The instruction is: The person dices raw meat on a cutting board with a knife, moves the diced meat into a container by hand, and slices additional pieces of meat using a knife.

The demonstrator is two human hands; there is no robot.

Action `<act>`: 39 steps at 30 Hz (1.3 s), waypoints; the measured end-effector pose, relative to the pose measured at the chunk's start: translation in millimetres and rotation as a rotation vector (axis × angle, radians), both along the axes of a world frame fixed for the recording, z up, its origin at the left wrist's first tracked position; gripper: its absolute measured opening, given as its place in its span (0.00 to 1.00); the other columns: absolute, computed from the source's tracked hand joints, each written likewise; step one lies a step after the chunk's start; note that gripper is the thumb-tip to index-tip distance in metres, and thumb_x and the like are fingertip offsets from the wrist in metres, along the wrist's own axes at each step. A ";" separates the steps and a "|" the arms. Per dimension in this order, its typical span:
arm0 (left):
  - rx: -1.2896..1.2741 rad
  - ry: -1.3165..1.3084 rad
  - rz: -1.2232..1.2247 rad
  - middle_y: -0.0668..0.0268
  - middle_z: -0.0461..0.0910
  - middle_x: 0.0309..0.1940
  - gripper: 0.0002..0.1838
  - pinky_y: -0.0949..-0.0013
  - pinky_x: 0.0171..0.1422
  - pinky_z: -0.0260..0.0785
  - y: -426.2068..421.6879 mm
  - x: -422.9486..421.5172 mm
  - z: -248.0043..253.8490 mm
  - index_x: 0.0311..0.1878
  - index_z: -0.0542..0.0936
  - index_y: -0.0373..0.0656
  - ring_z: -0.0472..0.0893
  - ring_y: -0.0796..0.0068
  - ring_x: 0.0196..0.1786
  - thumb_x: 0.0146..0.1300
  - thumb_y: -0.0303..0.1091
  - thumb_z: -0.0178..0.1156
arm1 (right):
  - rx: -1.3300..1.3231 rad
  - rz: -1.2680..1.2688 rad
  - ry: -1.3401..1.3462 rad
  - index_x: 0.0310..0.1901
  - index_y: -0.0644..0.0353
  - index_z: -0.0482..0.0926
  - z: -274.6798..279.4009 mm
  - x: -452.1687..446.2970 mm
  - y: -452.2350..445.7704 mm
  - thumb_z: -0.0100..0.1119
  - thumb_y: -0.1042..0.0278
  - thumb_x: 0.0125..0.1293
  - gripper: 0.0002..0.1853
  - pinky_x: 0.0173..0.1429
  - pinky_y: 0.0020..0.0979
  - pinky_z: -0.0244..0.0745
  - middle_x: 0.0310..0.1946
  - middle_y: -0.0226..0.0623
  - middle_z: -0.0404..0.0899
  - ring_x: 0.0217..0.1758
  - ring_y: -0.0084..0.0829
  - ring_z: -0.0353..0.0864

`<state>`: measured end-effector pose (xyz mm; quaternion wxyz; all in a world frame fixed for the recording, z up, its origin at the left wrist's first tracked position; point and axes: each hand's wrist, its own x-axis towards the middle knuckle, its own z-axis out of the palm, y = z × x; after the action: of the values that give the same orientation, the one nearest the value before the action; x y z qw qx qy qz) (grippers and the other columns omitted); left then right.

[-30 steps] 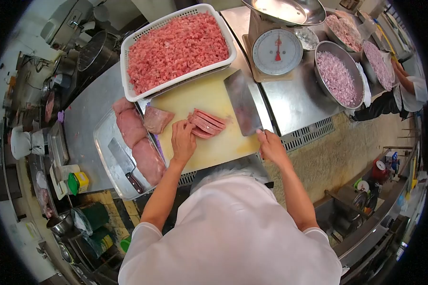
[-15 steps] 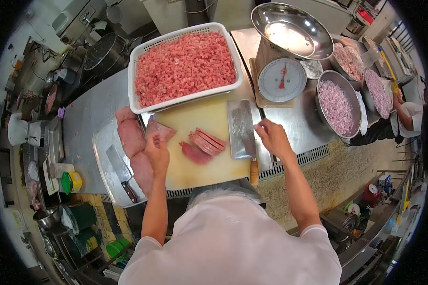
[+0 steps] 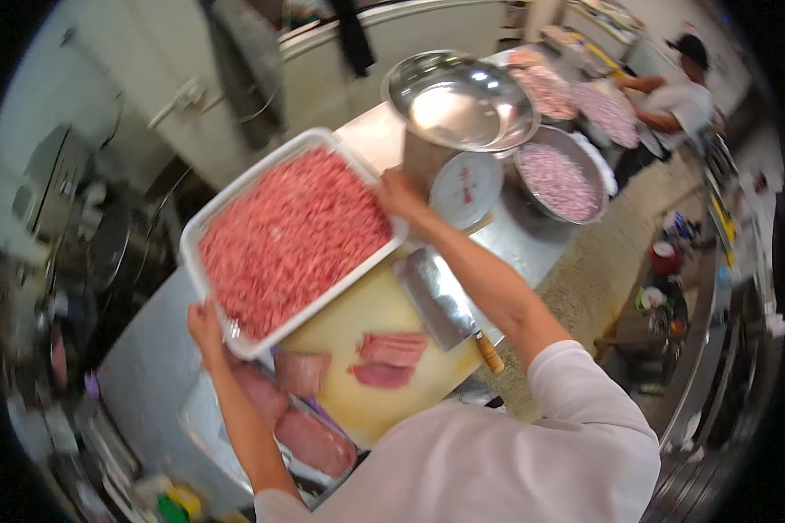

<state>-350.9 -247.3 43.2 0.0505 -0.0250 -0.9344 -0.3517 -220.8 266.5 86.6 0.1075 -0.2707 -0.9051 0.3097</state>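
Note:
My left hand grips the near left corner of a white perforated plastic basket. My right hand is closed on its right rim. Small pieces of chopped raw meat fill the basket. Whether it is raised off the surface, I cannot tell. Below it, a yellowish cutting board bears a stack of meat strips, a darker meat slice and a pale meat piece. A cleaver with a wooden handle lies on the board's right side, beneath my right forearm.
A dial scale with a steel bowl stands right of the basket. Beyond are bowls of chopped pinkish pieces and a co-worker. Large meat pieces lie on a metal tray at left.
My left hand has left the pale meat piece and my right hand has left the cleaver's side; both now hold the basket. The view has turned and shifted; the basket appears tilted in it.

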 end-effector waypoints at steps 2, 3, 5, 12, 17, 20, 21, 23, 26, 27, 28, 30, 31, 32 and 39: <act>0.176 -0.143 0.008 0.56 0.85 0.41 0.18 0.59 0.47 0.76 16.0 -4.1 14.8 0.46 0.82 0.33 0.84 0.63 0.41 0.72 0.43 0.67 | -0.095 -0.022 -0.114 0.48 0.68 0.85 -2.6 -11.5 8.4 0.68 0.48 0.66 0.26 0.53 0.48 0.81 0.48 0.59 0.87 0.49 0.50 0.88; 0.401 -0.213 0.007 0.59 0.85 0.41 0.19 0.61 0.46 0.77 21.2 -3.0 12.6 0.46 0.81 0.33 0.83 0.65 0.40 0.71 0.43 0.68 | -0.135 -0.033 -0.103 0.47 0.69 0.86 8.1 -10.1 5.9 0.68 0.50 0.65 0.25 0.53 0.46 0.82 0.47 0.58 0.88 0.48 0.49 0.89; 0.757 -0.276 -0.061 0.58 0.85 0.44 0.19 0.63 0.46 0.77 23.0 -7.2 -3.4 0.50 0.81 0.32 0.84 0.65 0.40 0.70 0.40 0.69 | -0.160 -0.018 -0.056 0.44 0.70 0.87 28.4 -5.7 2.2 0.68 0.52 0.64 0.23 0.51 0.44 0.83 0.43 0.55 0.89 0.45 0.47 0.90; 1.119 -0.503 -0.277 0.49 0.84 0.52 0.27 0.58 0.50 0.85 20.2 25.3 57.2 0.62 0.76 0.30 0.89 0.57 0.46 0.68 0.41 0.63 | -0.329 -0.015 0.182 0.33 0.69 0.85 97.4 39.8 -27.4 0.71 0.59 0.60 0.17 0.42 0.43 0.80 0.29 0.52 0.85 0.33 0.41 0.86; 1.114 -0.398 -0.232 0.48 0.81 0.59 0.27 0.53 0.58 0.83 13.6 94.9 158.5 0.65 0.75 0.31 0.86 0.56 0.57 0.71 0.43 0.59 | -0.470 0.078 0.256 0.22 0.61 0.75 164.3 90.4 -47.9 0.74 0.61 0.61 0.19 0.32 0.34 0.70 0.19 0.31 0.76 0.26 0.23 0.74; 1.135 -0.291 -0.197 0.49 0.82 0.59 0.26 0.54 0.60 0.82 3.1 117.3 191.0 0.66 0.74 0.32 0.87 0.56 0.57 0.71 0.41 0.58 | -0.570 0.121 0.300 0.21 0.58 0.75 194.0 115.8 -46.6 0.75 0.61 0.61 0.19 0.30 0.31 0.68 0.20 0.28 0.76 0.25 0.19 0.73; 1.149 -0.259 -0.203 0.49 0.82 0.59 0.26 0.55 0.60 0.82 -1.5 123.9 201.7 0.66 0.74 0.33 0.87 0.56 0.57 0.72 0.40 0.58 | -0.598 0.135 0.323 0.22 0.58 0.76 200.6 121.7 -44.3 0.74 0.61 0.61 0.18 0.30 0.31 0.69 0.20 0.28 0.77 0.25 0.20 0.74; 1.171 -0.225 -0.228 0.49 0.82 0.59 0.26 0.56 0.61 0.82 -3.2 132.6 219.6 0.67 0.74 0.33 0.87 0.57 0.57 0.72 0.39 0.57 | -0.610 0.117 0.378 0.24 0.59 0.79 218.6 137.9 -40.1 0.75 0.60 0.59 0.16 0.31 0.31 0.71 0.22 0.30 0.79 0.25 0.22 0.76; 1.193 -0.215 -0.293 0.50 0.82 0.59 0.25 0.57 0.63 0.81 7.7 139.7 250.3 0.68 0.74 0.34 0.87 0.57 0.57 0.73 0.38 0.56 | -0.565 0.059 0.446 0.29 0.62 0.83 264.0 175.4 -23.9 0.76 0.58 0.56 0.15 0.34 0.33 0.76 0.25 0.34 0.83 0.27 0.25 0.80; 1.203 -0.222 -0.326 0.50 0.82 0.59 0.25 0.57 0.63 0.81 14.8 138.7 258.8 0.68 0.74 0.35 0.87 0.57 0.57 0.73 0.37 0.56 | -0.533 0.069 0.447 0.30 0.62 0.85 273.3 184.1 -11.4 0.76 0.57 0.56 0.15 0.35 0.32 0.76 0.27 0.34 0.84 0.28 0.25 0.81; 1.218 -0.237 -0.358 0.50 0.82 0.60 0.24 0.57 0.64 0.81 23.8 138.6 267.7 0.68 0.74 0.35 0.87 0.57 0.57 0.73 0.37 0.55 | -0.515 0.050 0.501 0.32 0.61 0.86 278.0 190.6 1.7 0.75 0.56 0.57 0.15 0.36 0.31 0.76 0.28 0.33 0.84 0.29 0.24 0.81; 1.230 -0.271 -0.532 0.49 0.81 0.63 0.26 0.57 0.69 0.77 50.3 126.3 279.5 0.68 0.74 0.31 0.84 0.59 0.61 0.74 0.40 0.56 | -0.408 -0.041 0.573 0.37 0.61 0.89 294.9 207.8 19.8 0.76 0.56 0.58 0.16 0.35 0.30 0.75 0.33 0.33 0.86 0.27 0.24 0.79; 1.267 -0.319 -0.530 0.50 0.83 0.58 0.23 0.57 0.63 0.80 67.9 118.1 285.5 0.65 0.75 0.33 0.86 0.59 0.56 0.75 0.39 0.55 | -0.434 -0.058 0.587 0.39 0.62 0.90 299.8 216.6 32.4 0.75 0.56 0.60 0.16 0.36 0.28 0.77 0.34 0.34 0.86 0.29 0.24 0.81; 1.275 -0.346 -0.561 0.51 0.84 0.56 0.21 0.58 0.59 0.82 90.9 112.1 290.8 0.64 0.75 0.34 0.87 0.59 0.53 0.75 0.38 0.55 | -0.456 -0.054 0.636 0.41 0.61 0.88 299.4 221.8 50.7 0.74 0.56 0.61 0.16 0.34 0.27 0.76 0.34 0.33 0.85 0.29 0.22 0.81; 1.304 -0.568 -0.885 0.46 0.86 0.49 0.21 0.56 0.54 0.86 264.2 80.6 325.7 0.60 0.77 0.27 0.89 0.56 0.46 0.73 0.35 0.59 | -0.681 -0.058 0.844 0.49 0.66 0.84 289.4 248.0 185.9 0.73 0.58 0.65 0.19 0.36 0.31 0.83 0.38 0.39 0.86 0.32 0.28 0.86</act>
<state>-270.3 16.9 368.8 -0.3252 -0.2658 -0.4249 -0.8019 27.1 452.4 376.0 0.3764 -0.1671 -0.6241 0.6640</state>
